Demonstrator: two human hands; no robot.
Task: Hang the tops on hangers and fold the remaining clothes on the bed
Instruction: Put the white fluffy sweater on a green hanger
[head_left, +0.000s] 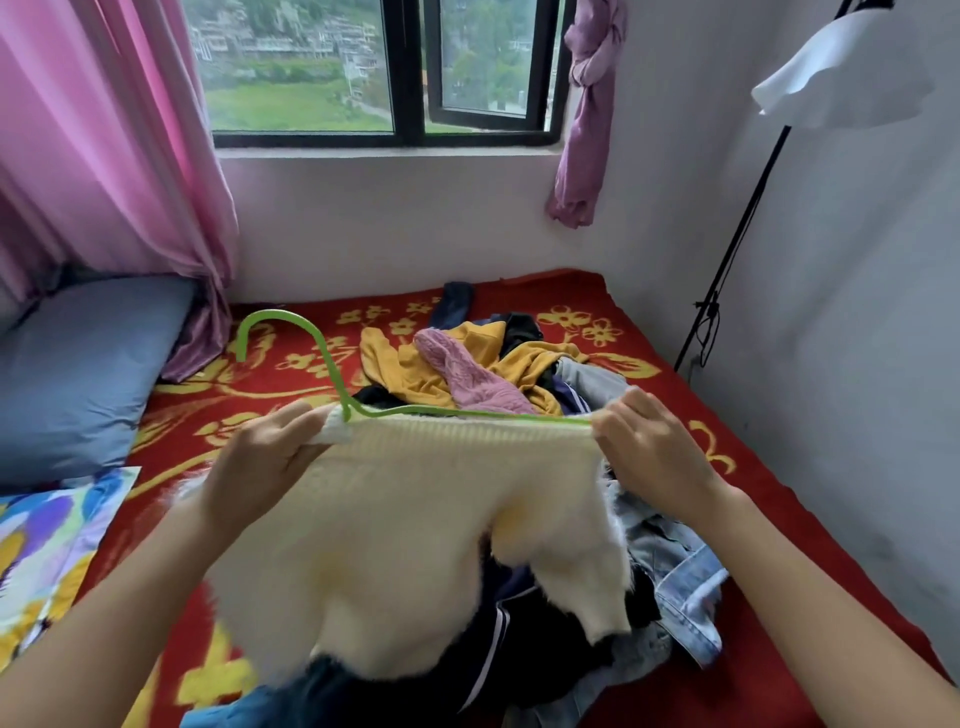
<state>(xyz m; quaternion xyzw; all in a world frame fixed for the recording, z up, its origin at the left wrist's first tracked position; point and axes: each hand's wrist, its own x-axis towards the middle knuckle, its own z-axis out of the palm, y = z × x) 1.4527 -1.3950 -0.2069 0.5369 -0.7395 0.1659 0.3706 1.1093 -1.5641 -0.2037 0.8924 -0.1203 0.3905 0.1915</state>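
Note:
A cream knitted sweater (415, 530) is held up over the bed, its ribbed edge stretched between my hands. My left hand (260, 457) grips the left end of that edge. My right hand (649, 447) pinches the right end together with the tip of a green hanger (322, 353). The hanger's hook curves up to the left and its bar runs along the sweater's top edge. Behind lies a pile of clothes (467, 374): mustard, pink and dark pieces. Pale denim (675, 566) and a dark striped garment (498, 639) lie under the sweater.
The bed has a red blanket with yellow flowers (701, 364). A blue pillow (78, 374) and a patterned cushion (47, 545) lie at the left. Pink curtains (104, 156) hang beside the window. A black stand (737, 244) with a white garment (841, 78) leans at the right wall.

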